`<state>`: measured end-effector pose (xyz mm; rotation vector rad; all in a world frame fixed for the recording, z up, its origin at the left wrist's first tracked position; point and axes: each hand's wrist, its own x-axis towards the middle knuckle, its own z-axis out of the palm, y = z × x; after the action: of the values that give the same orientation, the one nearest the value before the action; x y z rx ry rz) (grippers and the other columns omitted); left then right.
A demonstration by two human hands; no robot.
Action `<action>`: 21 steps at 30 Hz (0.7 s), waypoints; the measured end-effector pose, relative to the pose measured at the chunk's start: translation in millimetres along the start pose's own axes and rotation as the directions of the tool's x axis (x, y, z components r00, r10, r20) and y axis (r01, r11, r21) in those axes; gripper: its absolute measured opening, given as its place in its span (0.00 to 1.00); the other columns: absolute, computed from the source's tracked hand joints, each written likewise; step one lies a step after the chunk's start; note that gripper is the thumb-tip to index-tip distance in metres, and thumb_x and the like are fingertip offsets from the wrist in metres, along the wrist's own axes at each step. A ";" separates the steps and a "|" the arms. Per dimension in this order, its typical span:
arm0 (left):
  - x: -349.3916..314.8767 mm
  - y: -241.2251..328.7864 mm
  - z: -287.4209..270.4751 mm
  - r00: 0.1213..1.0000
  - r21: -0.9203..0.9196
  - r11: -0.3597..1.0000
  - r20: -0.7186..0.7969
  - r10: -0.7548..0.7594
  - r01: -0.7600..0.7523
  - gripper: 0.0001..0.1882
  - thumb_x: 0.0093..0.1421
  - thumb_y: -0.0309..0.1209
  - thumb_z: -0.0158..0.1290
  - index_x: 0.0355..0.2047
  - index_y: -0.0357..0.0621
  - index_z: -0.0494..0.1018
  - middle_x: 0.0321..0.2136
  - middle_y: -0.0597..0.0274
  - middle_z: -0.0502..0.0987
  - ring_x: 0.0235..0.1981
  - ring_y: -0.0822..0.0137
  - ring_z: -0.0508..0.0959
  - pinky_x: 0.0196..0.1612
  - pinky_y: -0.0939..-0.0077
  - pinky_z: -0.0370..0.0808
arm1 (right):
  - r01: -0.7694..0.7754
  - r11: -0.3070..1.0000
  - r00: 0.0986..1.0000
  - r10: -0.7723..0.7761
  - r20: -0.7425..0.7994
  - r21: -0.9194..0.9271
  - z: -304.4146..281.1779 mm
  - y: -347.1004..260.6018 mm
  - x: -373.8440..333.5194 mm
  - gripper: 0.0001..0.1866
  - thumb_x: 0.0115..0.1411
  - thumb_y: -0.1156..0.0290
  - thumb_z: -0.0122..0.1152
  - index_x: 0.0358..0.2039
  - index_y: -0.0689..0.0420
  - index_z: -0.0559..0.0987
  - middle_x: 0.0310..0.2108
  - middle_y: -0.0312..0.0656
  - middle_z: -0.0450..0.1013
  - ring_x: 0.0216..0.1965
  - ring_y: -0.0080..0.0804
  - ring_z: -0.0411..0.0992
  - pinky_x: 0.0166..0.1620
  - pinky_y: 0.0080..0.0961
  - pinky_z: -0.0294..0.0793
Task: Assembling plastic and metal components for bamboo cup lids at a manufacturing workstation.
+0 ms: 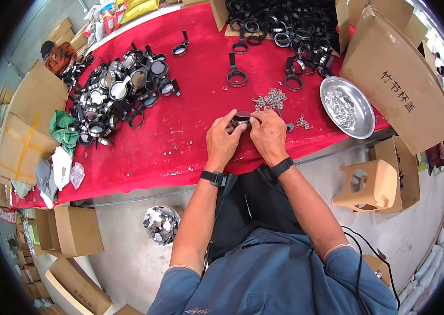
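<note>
At the near edge of the red-covered table (190, 121), my left hand (222, 139) and my right hand (269, 135) grip one round, dark-rimmed lid (242, 120) between them. Both thumbs and fingertips press on its rim from either side. Much of the lid is hidden by the fingers. Just beyond it lies a heap of small metal clips (272, 98). A smaller scatter of the clips (303, 123) is right of my right hand. Farther off, one black lid ring with a handle tab (236, 78) lies alone.
A pile of black-and-silver lids (119, 89) covers the table's left. Far off, a carton of black rings (285, 16) spills forward. A metal bowl (366, 118) of shiny pieces, a tall carton (400, 79) and a tan stool (374, 184) stand right. A person (60, 59) is far left.
</note>
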<state>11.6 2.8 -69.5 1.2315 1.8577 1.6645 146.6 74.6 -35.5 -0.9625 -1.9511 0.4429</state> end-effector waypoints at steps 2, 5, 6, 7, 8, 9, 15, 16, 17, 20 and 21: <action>-0.3 2.3 0.3 1.000 0.010 1.000 0.021 -0.011 0.011 0.28 0.64 0.31 0.71 0.63 0.39 0.82 0.54 0.50 0.85 0.48 0.60 0.89 0.52 0.67 0.86 | 0.008 1.000 1.000 -0.008 0.012 -0.009 -2.5 0.5 -0.6 0.07 0.63 0.74 0.68 0.39 0.62 0.90 0.36 0.52 0.82 0.40 0.55 0.83 0.47 0.47 0.83; -0.7 4.9 0.5 0.999 0.033 0.999 0.041 -0.023 0.022 0.27 0.65 0.29 0.71 0.64 0.38 0.82 0.55 0.50 0.85 0.50 0.60 0.89 0.53 0.67 0.86 | 0.016 1.000 1.000 -0.016 0.015 0.001 -4.6 0.4 -1.9 0.07 0.64 0.74 0.67 0.39 0.62 0.90 0.36 0.52 0.82 0.40 0.55 0.83 0.47 0.48 0.82; -0.9 4.5 0.5 0.999 0.046 0.999 0.040 -0.023 0.022 0.26 0.65 0.29 0.71 0.63 0.38 0.82 0.55 0.50 0.85 0.50 0.60 0.89 0.53 0.68 0.86 | 0.017 1.000 1.000 -0.017 0.005 0.019 -4.8 0.2 -2.3 0.07 0.64 0.74 0.67 0.39 0.62 0.89 0.36 0.52 0.81 0.40 0.55 0.82 0.46 0.49 0.82; -0.7 3.9 0.3 0.999 0.045 0.999 0.043 -0.018 0.016 0.26 0.65 0.29 0.71 0.63 0.38 0.82 0.55 0.50 0.85 0.50 0.60 0.89 0.53 0.68 0.86 | 0.017 1.000 1.000 -0.017 -0.001 0.017 -5.4 0.4 -2.9 0.07 0.64 0.74 0.67 0.39 0.62 0.89 0.36 0.52 0.81 0.40 0.55 0.82 0.46 0.49 0.82; -1.0 1.2 -0.5 0.999 0.056 0.998 0.042 -0.014 0.012 0.26 0.65 0.29 0.70 0.63 0.39 0.82 0.55 0.50 0.85 0.50 0.60 0.89 0.53 0.67 0.86 | 0.022 1.000 0.999 -0.021 0.036 -0.005 -6.1 -1.6 -3.4 0.07 0.65 0.74 0.66 0.39 0.62 0.89 0.36 0.52 0.81 0.40 0.56 0.82 0.46 0.50 0.81; -1.2 -1.5 -0.7 0.999 0.068 0.998 0.040 -0.011 0.008 0.25 0.66 0.29 0.70 0.63 0.39 0.82 0.56 0.51 0.85 0.50 0.60 0.89 0.53 0.67 0.86 | 0.026 0.999 0.997 -0.024 0.074 -0.027 -6.8 -3.3 -3.5 0.07 0.65 0.74 0.66 0.39 0.62 0.88 0.37 0.52 0.80 0.41 0.56 0.82 0.46 0.50 0.81; -4.0 -4.7 3.0 0.983 0.239 0.954 0.061 0.174 -0.184 0.23 0.67 0.28 0.68 0.62 0.44 0.84 0.54 0.49 0.84 0.42 0.56 0.89 0.49 0.65 0.86 | 0.062 0.991 0.989 -0.045 0.144 -0.118 -11.9 -2.2 -5.2 0.07 0.64 0.77 0.68 0.41 0.62 0.89 0.40 0.52 0.81 0.44 0.54 0.82 0.48 0.47 0.82; -2.7 -4.6 3.8 0.983 0.240 0.953 0.061 0.176 -0.185 0.23 0.67 0.28 0.68 0.62 0.44 0.84 0.54 0.49 0.84 0.42 0.56 0.89 0.49 0.65 0.86 | 0.063 0.991 0.989 -0.046 0.143 -0.117 -14.1 -2.4 -3.7 0.07 0.64 0.77 0.68 0.41 0.62 0.89 0.40 0.52 0.81 0.44 0.54 0.82 0.48 0.47 0.82; -3.1 -6.6 3.2 0.978 0.273 0.939 0.065 0.199 -0.210 0.22 0.67 0.28 0.68 0.61 0.44 0.84 0.53 0.49 0.84 0.42 0.56 0.88 0.49 0.65 0.85 | 0.095 0.982 0.980 -0.064 0.189 -0.160 -16.9 -5.3 -3.1 0.07 0.65 0.76 0.67 0.41 0.62 0.89 0.40 0.51 0.81 0.44 0.54 0.82 0.48 0.48 0.82; -0.4 -11.3 2.6 0.974 0.293 0.929 0.071 0.215 -0.226 0.20 0.68 0.28 0.67 0.59 0.44 0.85 0.53 0.49 0.84 0.43 0.56 0.88 0.49 0.65 0.85 | 0.140 0.977 0.964 -0.098 0.248 -0.160 -18.5 -3.3 1.5 0.07 0.65 0.73 0.66 0.39 0.61 0.88 0.38 0.52 0.80 0.43 0.56 0.81 0.46 0.50 0.81; -0.4 -11.9 1.8 0.976 0.277 0.935 0.072 0.207 -0.219 0.19 0.68 0.28 0.67 0.58 0.43 0.85 0.54 0.49 0.84 0.44 0.56 0.88 0.49 0.65 0.85 | 0.149 0.981 0.959 -0.114 0.259 -0.122 -18.9 -0.8 4.8 0.08 0.66 0.70 0.65 0.35 0.61 0.87 0.36 0.53 0.79 0.42 0.57 0.80 0.44 0.51 0.80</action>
<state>8.9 4.4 -81.1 1.6239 2.0526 1.4953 160.7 76.5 -22.0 -0.8908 -2.2870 0.3687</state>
